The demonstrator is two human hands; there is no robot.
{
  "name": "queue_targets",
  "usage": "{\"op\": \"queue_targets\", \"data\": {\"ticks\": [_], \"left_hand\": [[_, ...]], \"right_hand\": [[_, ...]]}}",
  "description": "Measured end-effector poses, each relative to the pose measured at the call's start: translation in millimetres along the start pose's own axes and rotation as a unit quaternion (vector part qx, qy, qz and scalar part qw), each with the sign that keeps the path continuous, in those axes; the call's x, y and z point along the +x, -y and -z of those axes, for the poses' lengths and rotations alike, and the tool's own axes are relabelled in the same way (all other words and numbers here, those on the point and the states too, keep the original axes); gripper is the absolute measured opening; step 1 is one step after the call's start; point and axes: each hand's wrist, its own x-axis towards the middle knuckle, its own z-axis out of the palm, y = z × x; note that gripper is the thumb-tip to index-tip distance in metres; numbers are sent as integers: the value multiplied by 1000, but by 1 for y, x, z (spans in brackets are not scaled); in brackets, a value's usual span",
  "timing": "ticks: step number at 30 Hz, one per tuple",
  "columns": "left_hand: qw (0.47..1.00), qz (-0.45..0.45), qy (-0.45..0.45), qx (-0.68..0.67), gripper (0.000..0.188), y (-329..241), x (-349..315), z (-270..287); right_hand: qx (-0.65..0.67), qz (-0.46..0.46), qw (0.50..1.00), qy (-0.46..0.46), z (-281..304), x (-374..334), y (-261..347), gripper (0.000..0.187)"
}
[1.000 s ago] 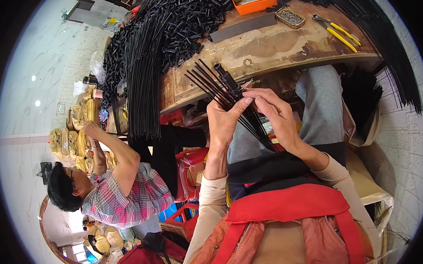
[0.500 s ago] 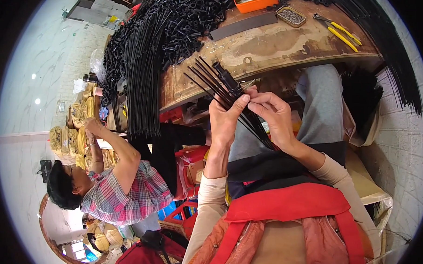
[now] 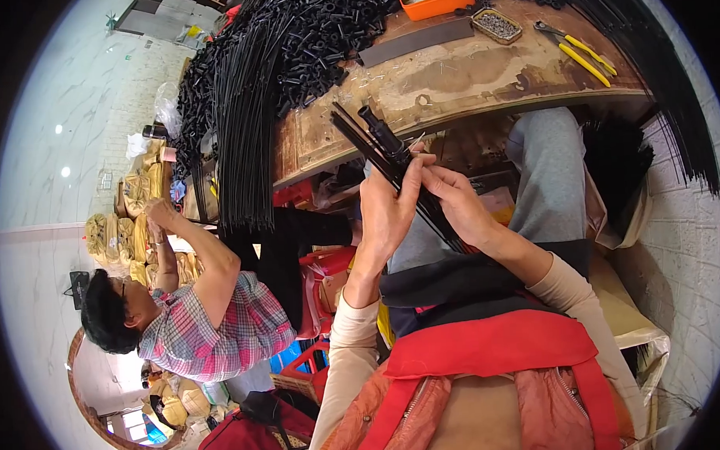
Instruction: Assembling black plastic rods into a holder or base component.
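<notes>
My left hand [image 3: 385, 216] is closed round a bundle of thin black rods [image 3: 352, 136] and a short black tubular fitting [image 3: 384, 134]. The rods slant from upper left, through my grip, down toward my lap. Close against the left thumb, my right hand [image 3: 460, 206] pinches at the lower end of the fitting. A few thin, pale pin-like pieces [image 3: 417, 142] poke out there by the fingertips. My fingers hide exactly what the right hand grips. Both hands are above my lap, just in front of the table edge.
On the wooden table [image 3: 450, 83] lie a heap of black fittings [image 3: 314, 36], long black rods [image 3: 246, 134], an orange box [image 3: 435, 2], a tray of small metal pieces [image 3: 496, 26] and yellow-handled pliers [image 3: 580, 55]. A co-worker [image 3: 212, 309] sits at left.
My hands have come closer together, and the left has turned so its back shows more. The rod ends have drawn into a tighter bunch and shifted slightly right.
</notes>
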Motion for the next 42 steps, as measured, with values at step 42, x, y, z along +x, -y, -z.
{"op": "queue_targets", "data": {"ticks": [42], "left_hand": [[877,174,-13,-449,20,1,-12,-38]], "right_hand": [[-499,-249,830,0,20,-48,181,24]]}}
